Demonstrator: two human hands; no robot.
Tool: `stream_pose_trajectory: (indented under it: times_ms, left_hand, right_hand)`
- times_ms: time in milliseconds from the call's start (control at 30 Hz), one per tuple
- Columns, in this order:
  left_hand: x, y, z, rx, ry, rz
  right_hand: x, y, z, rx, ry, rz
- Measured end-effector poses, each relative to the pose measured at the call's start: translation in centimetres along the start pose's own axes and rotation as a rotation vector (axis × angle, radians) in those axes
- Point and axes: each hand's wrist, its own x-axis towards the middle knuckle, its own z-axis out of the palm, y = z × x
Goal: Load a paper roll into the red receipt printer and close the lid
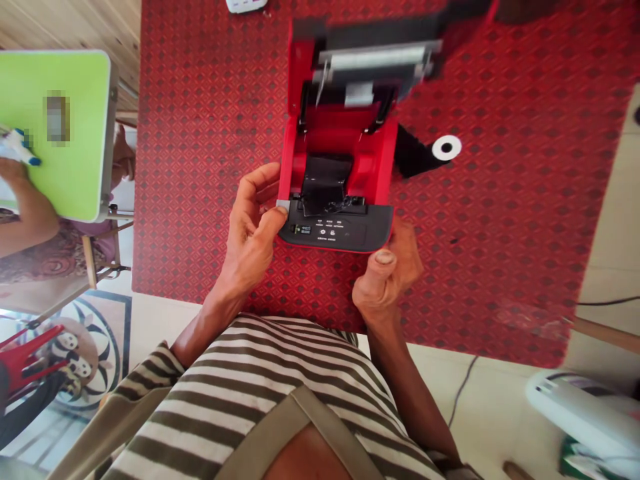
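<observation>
A red and black thermal printer (340, 230) lies in front of me with its lid (370, 73) raised; the lid looks blurred. My left hand (253, 230) grips the printer's left side, thumb on the grey latch (283, 205) at the front corner. At the right front corner, my right hand (393, 270) holds the casing, its thumb in front and its fingers partly hidden behind the edge. Inside the red paper bay sits a crumpled piece of black plastic (325, 180). Small white icons and print mark the dark front panel.
A white paper roll (447, 148) stands right of the printer beside a black strip (417, 153). The red patterned cloth (200, 133) covers the table. A white object (246, 5) is at the far edge. Another person's arm (30, 207) rests by a green table (75, 167) at left.
</observation>
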Motion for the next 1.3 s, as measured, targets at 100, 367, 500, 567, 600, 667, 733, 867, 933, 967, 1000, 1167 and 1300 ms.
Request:
stream_pose_trajectory:
  times_ms: [100, 367, 500, 567, 600, 667, 733, 867, 933, 967, 1000, 1167, 1300]
  left_hand:
    - [-0.1, -0.2, 0.1, -0.007, 0.031, 0.004]
    - [0.2, -0.6, -0.4, 0.049, 0.007, 0.073]
    - [0.3, -1.1, -0.4, 0.037, 0.034, 0.078]
    - [0.1, -1.2, -0.2, 0.041, 0.041, 0.08]
    - [0.0, -1.2, -0.2, 0.043, 0.043, 0.087]
    - [-0.1, -1.3, -0.1, 0.042, 0.045, 0.104]
    - [-0.1, -1.4, -0.1, 0.038, 0.044, 0.115]
    - [-0.2, -1.5, -0.1, 0.014, 0.033, 0.116]
    - [-0.2, -1.4, -0.1, -0.001, 0.027, 0.113]
    - [-0.2, -1.3, -0.1, -0.004, 0.024, 0.11]
    - [-0.2, -1.2, -0.1, -0.004, 0.024, 0.103]
    - [-0.2, -0.7, 0.0, -0.015, 0.026, 0.044]
    - [-0.2, -0.8, 0.1, -0.042, 0.027, 0.059]
  right_hand:
    - [-0.1, -0.1, 0.1, 0.008, -0.001, 0.003]
    - [4.4, -1.4, -2.7, -0.086, 0.091, -0.134]
    - [10.0, -3.6, -3.5, -0.184, -0.234, -0.306]
    - [12.3, -3.8, -2.8, -0.192, -0.376, -0.345]
    - [13.2, -3.6, -2.2, -0.201, -0.449, -0.349]
    - [14.6, -2.9, -0.7, -0.234, -0.604, -0.317]
    - [15.3, -2.1, 0.8, -0.258, -0.748, -0.274]
    - [15.5, -1.1, 3.2, -0.244, -0.767, -0.183]
    - [15.4, -0.7, 4.0, -0.239, -0.725, -0.17]
    - [15.4, -0.4, 4.3, -0.233, -0.716, -0.168]
    - [15.5, -0.1, 4.5, -0.219, -0.727, -0.168]
    - [16.8, 0.7, 4.4, -0.281, -0.85, -0.224]
    - [17.3, -0.4, 3.9, -0.42, -0.882, -0.271]
